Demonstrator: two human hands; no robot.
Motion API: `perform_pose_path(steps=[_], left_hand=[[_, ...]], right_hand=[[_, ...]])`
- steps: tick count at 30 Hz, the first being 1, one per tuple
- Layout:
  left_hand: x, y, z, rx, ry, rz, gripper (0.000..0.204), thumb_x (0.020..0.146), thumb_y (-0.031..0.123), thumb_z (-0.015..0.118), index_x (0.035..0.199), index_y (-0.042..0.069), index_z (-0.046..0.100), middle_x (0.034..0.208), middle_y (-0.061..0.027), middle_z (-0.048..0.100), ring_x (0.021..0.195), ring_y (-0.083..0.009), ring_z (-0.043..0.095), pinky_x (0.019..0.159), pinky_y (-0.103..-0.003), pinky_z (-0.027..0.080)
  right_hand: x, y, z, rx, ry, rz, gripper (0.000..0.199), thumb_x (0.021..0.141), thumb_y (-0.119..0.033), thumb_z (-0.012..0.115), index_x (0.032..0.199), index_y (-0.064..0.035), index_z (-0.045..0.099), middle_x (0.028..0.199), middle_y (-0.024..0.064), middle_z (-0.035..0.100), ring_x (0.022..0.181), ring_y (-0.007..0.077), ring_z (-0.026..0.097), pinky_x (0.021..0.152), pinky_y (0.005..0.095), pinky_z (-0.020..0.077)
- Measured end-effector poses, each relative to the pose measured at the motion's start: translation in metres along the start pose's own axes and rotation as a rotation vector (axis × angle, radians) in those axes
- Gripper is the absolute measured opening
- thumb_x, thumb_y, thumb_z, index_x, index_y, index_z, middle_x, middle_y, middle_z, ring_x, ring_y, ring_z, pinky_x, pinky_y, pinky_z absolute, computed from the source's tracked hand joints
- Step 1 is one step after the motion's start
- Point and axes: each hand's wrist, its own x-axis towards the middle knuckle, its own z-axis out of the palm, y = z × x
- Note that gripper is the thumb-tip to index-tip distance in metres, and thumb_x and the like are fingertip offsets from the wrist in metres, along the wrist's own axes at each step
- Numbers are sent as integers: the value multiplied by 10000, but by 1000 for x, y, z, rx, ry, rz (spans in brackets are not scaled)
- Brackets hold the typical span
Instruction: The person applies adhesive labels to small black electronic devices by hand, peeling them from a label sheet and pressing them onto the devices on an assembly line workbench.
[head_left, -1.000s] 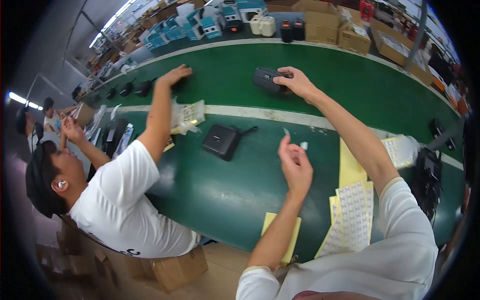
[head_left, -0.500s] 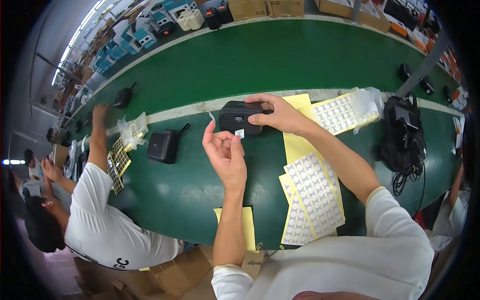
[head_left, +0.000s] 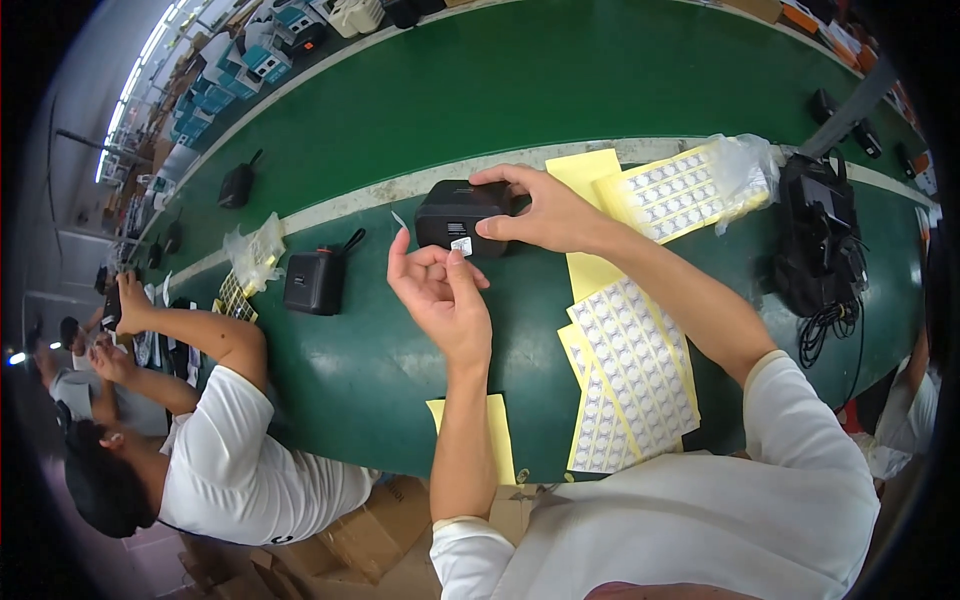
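A black box-shaped device [head_left: 462, 205] with rounded edges stands on the green table, gripped by my right hand [head_left: 540, 212] with thumb on its near face and fingers over the top. A small white label [head_left: 461, 245] sits against the lower part of that face. My left hand [head_left: 440, 300] is palm up with its fingers partly curled; the thumb tip meets the label's lower edge. Another small label [head_left: 399, 219] clings to the left index fingertip. Whether the white label is fully stuck down, I cannot tell.
Label sheets [head_left: 635, 380] lie to the right, with more sheets under clear plastic [head_left: 745, 180] behind. A black bag with cables [head_left: 820, 240] is at far right. A black case [head_left: 315, 280] stands left, near a co-worker [head_left: 225, 440]. A conveyor belt [head_left: 520, 90] runs behind.
The white label at my left thumb has moved up onto the box's near face. The co-worker's arm has swung left and holds a dark object. The view has shifted slightly.
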Motion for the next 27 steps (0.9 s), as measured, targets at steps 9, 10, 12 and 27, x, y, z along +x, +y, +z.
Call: perform_pose_path(steps=[9, 10, 12, 27], left_hand=[[-1, -2, 0, -10, -10, 28, 483, 926, -8, 494, 1343, -9, 250, 932, -81, 482, 649, -110, 560, 581, -265, 542], [-1, -2, 0, -31, -15, 13, 491, 924, -21, 486, 1346, -18, 235, 946, -84, 482, 668, -109, 563, 617, -267, 550], [-2, -3, -1, -34, -16, 22, 489, 925, -21, 483, 1345, -19, 232, 948, -87, 480, 671, -110, 564, 626, -281, 562], [-1, -6, 0, 28, 61, 25, 463, 924, -19, 490, 1322, -13, 255, 927, -78, 471, 636, -109, 551, 617, -303, 570]], right_hand=[[0, -1, 1, 34, -20, 6, 599, 756, -175, 739, 1283, -28, 496, 1133, 175, 580, 1026, 220, 579, 839, 311, 520], [0, -1, 2, 38, -21, -1, 595, 757, -173, 738, 1281, -28, 496, 1139, 177, 577, 1036, 222, 575, 841, 313, 520], [-1, -2, 2, 39, -24, 5, 592, 758, -172, 738, 1278, -27, 497, 1147, 175, 574, 1044, 222, 570, 842, 314, 520], [-3, -8, 3, -53, 6, -18, 550, 769, -174, 724, 1261, -35, 522, 1222, 132, 544, 1127, 228, 522, 880, 340, 491]])
